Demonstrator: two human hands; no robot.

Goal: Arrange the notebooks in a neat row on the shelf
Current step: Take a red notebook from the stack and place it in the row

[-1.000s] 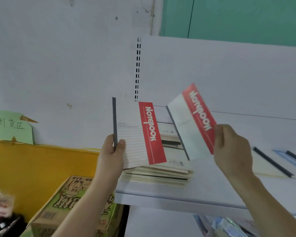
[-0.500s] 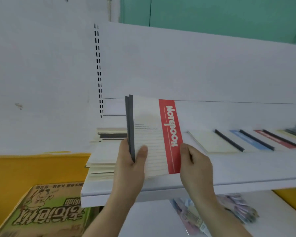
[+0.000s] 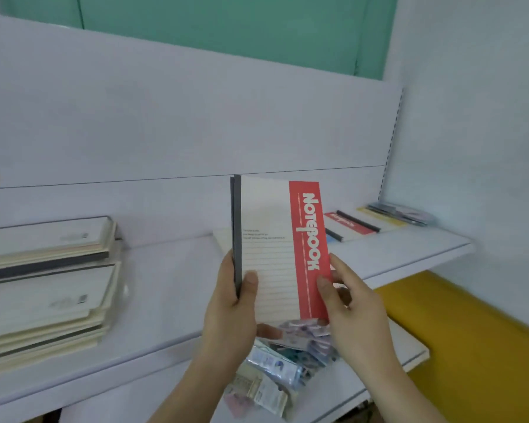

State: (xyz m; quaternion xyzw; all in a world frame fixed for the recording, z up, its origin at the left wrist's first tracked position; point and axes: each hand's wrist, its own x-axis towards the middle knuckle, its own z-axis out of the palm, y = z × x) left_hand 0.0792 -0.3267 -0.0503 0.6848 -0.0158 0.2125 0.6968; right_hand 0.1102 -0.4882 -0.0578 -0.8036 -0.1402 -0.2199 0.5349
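Note:
Two red-and-white notebooks (image 3: 272, 239) with dark spines are held together upright over the white shelf (image 3: 171, 288). My left hand (image 3: 229, 312) grips their spine edge, thumb on the front cover. My right hand (image 3: 351, 306) pinches the red right edge. A stack of notebooks (image 3: 43, 288) lies at the shelf's left end. Several notebooks (image 3: 351, 224) lie flat in an overlapping row at the shelf's right end, partly hidden behind the held pair.
A lower white shelf (image 3: 379, 370) holds a heap of plastic-wrapped packets (image 3: 275, 367). A yellow panel (image 3: 471, 331) sits at the lower right. The white back panel and a side wall with a slotted rail (image 3: 393, 132) bound the shelf.
The two notebooks, held apart a second ago, are now together in both hands. My view has swung right: the stack now sits far left and the row's end shows.

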